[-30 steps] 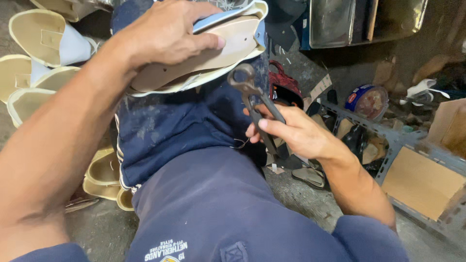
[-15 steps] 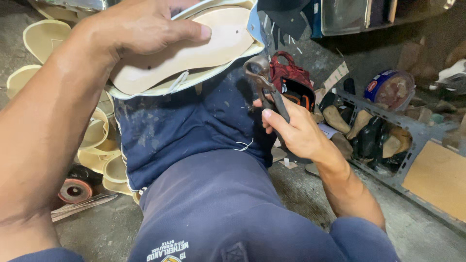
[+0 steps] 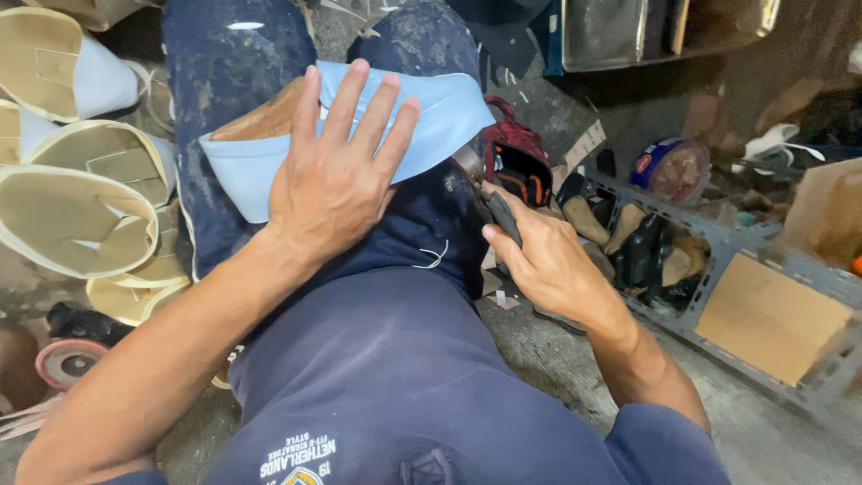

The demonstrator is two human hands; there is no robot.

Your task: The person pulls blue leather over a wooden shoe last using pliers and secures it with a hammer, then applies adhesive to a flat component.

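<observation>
Light blue shoe upper (image 3: pixel 440 126) on wooden last (image 3: pixel 265 117), resting on our lap. Left hand (image 3: pixel 337 175) flat, fingers spread, pinning it down. Right hand (image 3: pixel 548 260) closed round pincers (image 3: pixel 498 211), just right of upper. We'd keep left palm firm, pull edge evenly, no wrinkles.

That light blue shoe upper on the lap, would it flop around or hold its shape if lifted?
The light blue upper would probably hold its shape: it seems stretched over a tan form. That solid core likely adds weight. Its smooth skin may slip a little, though the left hand lies flat on it.
</observation>
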